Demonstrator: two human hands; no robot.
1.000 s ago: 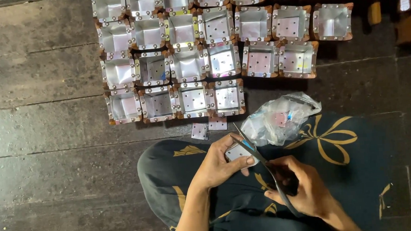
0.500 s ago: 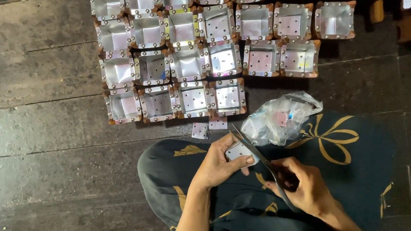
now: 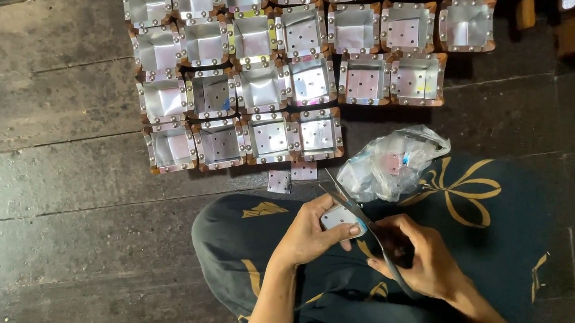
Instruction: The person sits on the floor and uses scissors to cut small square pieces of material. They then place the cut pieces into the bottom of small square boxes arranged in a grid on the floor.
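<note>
My left hand [image 3: 308,235] pinches small silver sheet piece [image 3: 339,216], thumb on top, fingers curled beneath, over my lap. My right hand [image 3: 417,261] closed around scissors [image 3: 361,220] handles. Blades parted, long axis running up-left from right hand, crossing piece's right edge. Piece lies just left of blades, touching them; left hand nearer piece. Clear plastic bag [image 3: 391,165] sits just beyond blade tips. Rows of foil trays [image 3: 263,90] on wooden floor [image 3: 70,195] ahead, well apart.
</note>
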